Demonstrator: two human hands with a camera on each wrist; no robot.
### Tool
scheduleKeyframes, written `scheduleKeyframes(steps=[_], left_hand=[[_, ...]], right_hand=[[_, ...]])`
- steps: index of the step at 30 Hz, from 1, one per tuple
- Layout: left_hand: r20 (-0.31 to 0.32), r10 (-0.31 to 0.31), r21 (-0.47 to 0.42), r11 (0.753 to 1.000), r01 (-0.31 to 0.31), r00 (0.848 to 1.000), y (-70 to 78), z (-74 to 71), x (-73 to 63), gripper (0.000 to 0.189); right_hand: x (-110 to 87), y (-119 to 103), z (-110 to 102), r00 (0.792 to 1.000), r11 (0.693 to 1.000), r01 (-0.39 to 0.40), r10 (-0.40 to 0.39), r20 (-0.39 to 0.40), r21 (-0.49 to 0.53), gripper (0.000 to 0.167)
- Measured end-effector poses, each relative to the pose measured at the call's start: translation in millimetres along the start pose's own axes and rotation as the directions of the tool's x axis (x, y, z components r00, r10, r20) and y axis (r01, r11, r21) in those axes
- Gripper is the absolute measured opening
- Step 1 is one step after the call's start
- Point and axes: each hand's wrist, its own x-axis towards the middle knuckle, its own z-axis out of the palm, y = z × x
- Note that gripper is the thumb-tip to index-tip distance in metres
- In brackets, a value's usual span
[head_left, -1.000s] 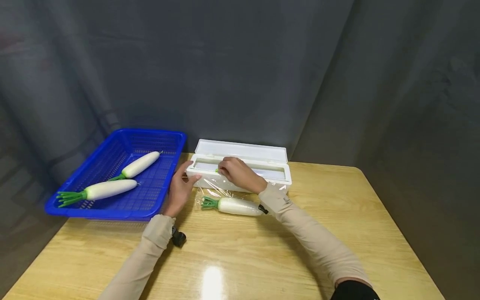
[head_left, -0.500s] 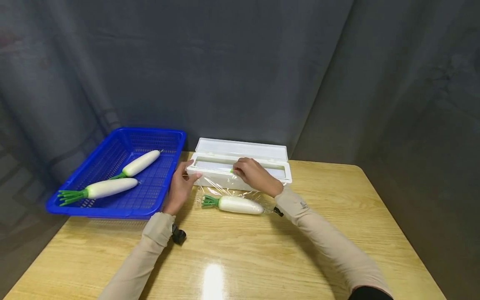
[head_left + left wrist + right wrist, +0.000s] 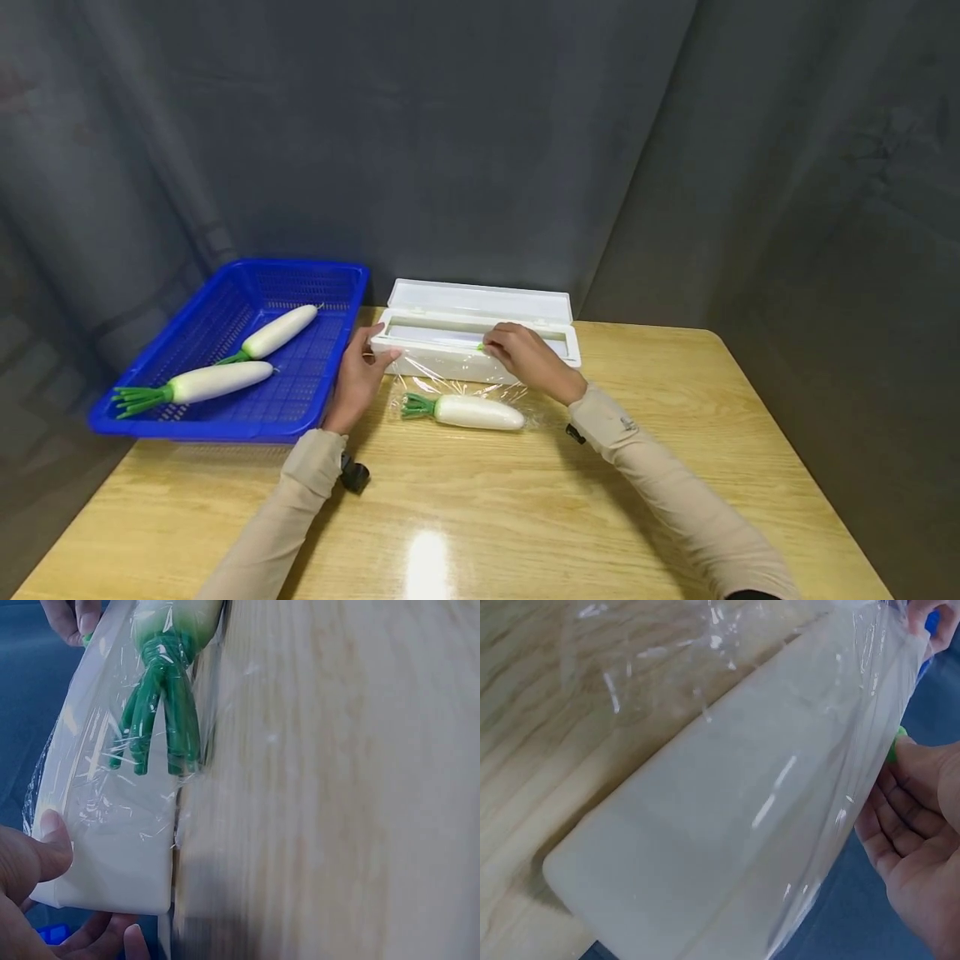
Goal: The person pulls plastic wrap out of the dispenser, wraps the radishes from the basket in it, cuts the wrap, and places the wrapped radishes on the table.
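Note:
A white cling film dispenser (image 3: 420,363) stands with its lid (image 3: 480,301) raised at the back. My left hand (image 3: 358,382) grips its left end, thumb in front. My right hand (image 3: 531,363) pinches a small green slide cutter (image 3: 481,347) on the front rim, right of the middle. From that rim clear cling film (image 3: 112,799) hangs forward over a white radish (image 3: 480,412) with green stalks, lying on the table before the dispenser. In the right wrist view the slide cutter (image 3: 894,746) shows between thumb and fingers, mostly hidden.
Left of the dispenser is a blue plastic basket (image 3: 225,429) holding two more white radishes, one at the back (image 3: 279,332) and one nearer (image 3: 221,382). The wooden table (image 3: 480,508) ends at a dark grey curtain (image 3: 450,150) behind.
My right hand has moved right along the dispenser's front rim with the slide cutter, from left of the middle to right of it. My left hand keeps its grip on the left end.

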Motion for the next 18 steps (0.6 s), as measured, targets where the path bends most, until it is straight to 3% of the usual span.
scheduleKeyframes(steps=[9,18], left_hand=[[-0.027,0.05,0.028,0.998,-0.049,0.998,1.3,-4.4,-2.0,0.049],[0.008,0.001,0.034,0.999,-0.001,1.0,2.8,-1.0,-1.8,0.048]], right_hand=[[-17.6,10,-11,1.0,0.999,-0.005,0.004,-0.019,-0.038,0.01],[-38.4,22,-19,0.999,0.999,-0.021,0.021,-0.026,-0.029,0.007]])
